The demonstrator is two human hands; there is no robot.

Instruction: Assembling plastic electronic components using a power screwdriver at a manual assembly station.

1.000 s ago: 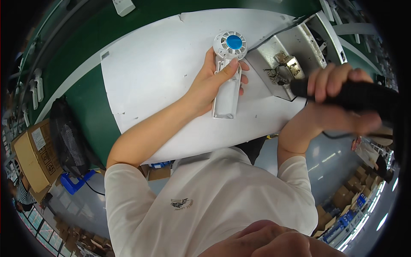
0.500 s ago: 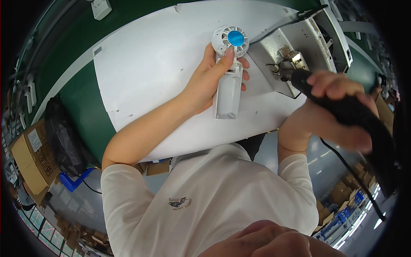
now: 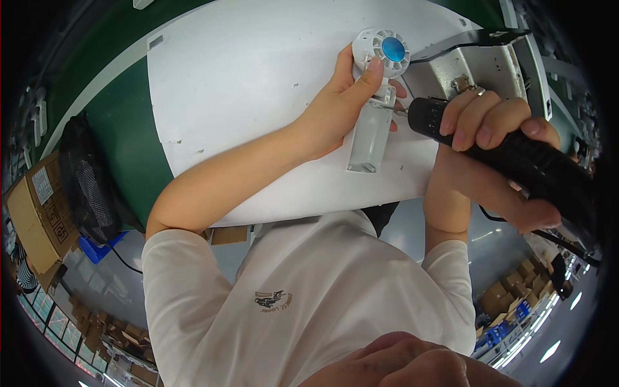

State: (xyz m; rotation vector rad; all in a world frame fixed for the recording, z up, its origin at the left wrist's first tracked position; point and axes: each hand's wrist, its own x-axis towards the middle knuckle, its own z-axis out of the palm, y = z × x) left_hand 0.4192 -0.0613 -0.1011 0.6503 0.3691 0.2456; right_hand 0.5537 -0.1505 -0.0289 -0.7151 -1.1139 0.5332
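Note:
My left hand is closed around the neck of a white plastic handheld fan body. Its thumb presses just below the round vented head, which carries a shiny blue disc. The long hollow handle lies toward me over the white table sheet. In my right hand I grip a black electric screwdriver held nearly level. Its thin bit reaches the fan's neck from the right; whether the tip sits in a screw cannot be made out.
A metal box-like fixture with a fitting stands at the back right, partly behind my right hand. White sheeting covers the green table. A black mesh bag and a cardboard box are at the left.
The screwdriver has come from beside the metal fixture to the fan's neck, and its bit now shows. The fan and my left hand appear further right and slightly higher in view.

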